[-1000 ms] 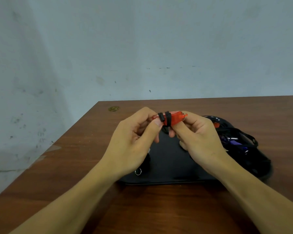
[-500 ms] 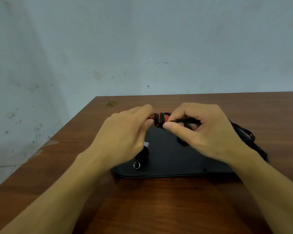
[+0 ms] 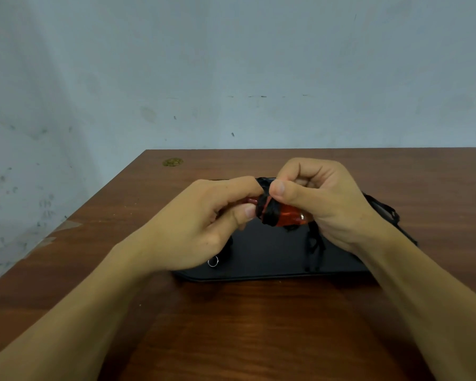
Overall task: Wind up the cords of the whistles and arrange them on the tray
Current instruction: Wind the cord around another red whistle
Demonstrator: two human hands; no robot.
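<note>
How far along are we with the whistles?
Mid-job. In hand: the left hand holds the red whistle while the right hand winds its black cord; a loose tail hangs. Left: finish, set it on the black tray.

Red whistle (image 3: pixel 287 217), approx. horizontal, held above black tray (image 3: pixel 272 257), near its middle. Black cord (image 3: pixel 267 213) wound in several turns round whistle's left part; loose rest hanging down to tray, right of centre. Small metal ring (image 3: pixel 213 261) lying at tray's front-left. More black cords (image 3: pixel 382 210) at tray's right edge, partly hidden.
</note>
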